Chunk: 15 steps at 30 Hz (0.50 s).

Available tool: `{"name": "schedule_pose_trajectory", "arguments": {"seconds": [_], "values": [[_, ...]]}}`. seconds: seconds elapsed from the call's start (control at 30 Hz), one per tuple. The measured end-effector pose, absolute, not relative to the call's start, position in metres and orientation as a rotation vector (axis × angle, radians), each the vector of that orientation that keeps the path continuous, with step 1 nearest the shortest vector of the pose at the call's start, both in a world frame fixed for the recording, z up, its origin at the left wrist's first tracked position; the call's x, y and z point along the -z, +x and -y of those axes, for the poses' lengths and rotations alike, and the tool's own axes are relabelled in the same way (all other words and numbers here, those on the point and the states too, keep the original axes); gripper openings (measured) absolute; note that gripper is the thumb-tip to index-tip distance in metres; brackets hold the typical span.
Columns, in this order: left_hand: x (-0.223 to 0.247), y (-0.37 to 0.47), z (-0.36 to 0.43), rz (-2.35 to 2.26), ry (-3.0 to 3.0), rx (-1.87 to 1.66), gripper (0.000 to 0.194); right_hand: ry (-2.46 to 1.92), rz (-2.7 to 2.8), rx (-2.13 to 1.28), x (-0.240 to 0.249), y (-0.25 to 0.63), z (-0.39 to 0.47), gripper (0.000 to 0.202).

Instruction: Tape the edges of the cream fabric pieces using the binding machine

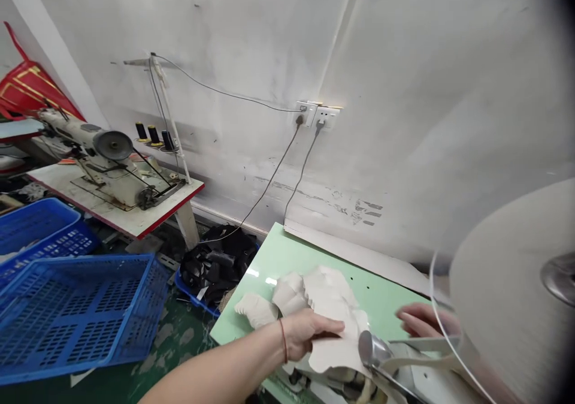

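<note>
My left hand (309, 334) reaches in from the bottom, a thin red cord round its wrist. Its thumb lies on top of a pale, thin cut piece (330, 353) with a wavy edge, and the fingers curl beneath it. More off-white pieces (330, 290) lie heaped on the light green tabletop (265, 266) just beyond. The held piece runs right, to the shiny metal part (374, 349) of a machine. Behind that machine is my right hand (422, 320), partly hidden, its visible fingers stretched to the left; nothing shows in them.
A large white reel (507, 284) blocks the right side. Blue crates (90, 314) and a bin of black scraps (224, 260) stand on the floor at left. Beyond them is a sewing machine (112, 158) on a table. Cords run to wall sockets (326, 118).
</note>
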<state>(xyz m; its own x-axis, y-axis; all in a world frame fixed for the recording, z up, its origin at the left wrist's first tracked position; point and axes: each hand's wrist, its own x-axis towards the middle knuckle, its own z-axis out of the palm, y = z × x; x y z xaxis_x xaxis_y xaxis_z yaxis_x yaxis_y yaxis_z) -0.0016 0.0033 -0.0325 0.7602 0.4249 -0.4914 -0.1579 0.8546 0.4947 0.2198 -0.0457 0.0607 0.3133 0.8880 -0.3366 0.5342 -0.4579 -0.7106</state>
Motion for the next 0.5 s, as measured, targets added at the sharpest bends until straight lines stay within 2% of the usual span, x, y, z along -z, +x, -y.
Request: {"name": "schedule_pose_trajectory", "arguments": {"seconds": [0.17, 0.3, 0.5], "values": [[0.023, 0.005, -0.011, -0.605, 0.514, -0.302, 0.034, -2.354, 1.857, -1.301, -0.068, 0.196, 0.001, 0.035], [0.023, 0.000, -0.001, -0.710, 0.608, -0.393, 0.028, -2.278, 2.047, -1.482, -0.060, 0.184, 0.002, 0.026], [0.015, 0.005, 0.005, -0.497, 0.452, -0.382, 0.061, -2.080, 2.085, -1.679, -0.071, 0.177, 0.000, 0.020]]}}
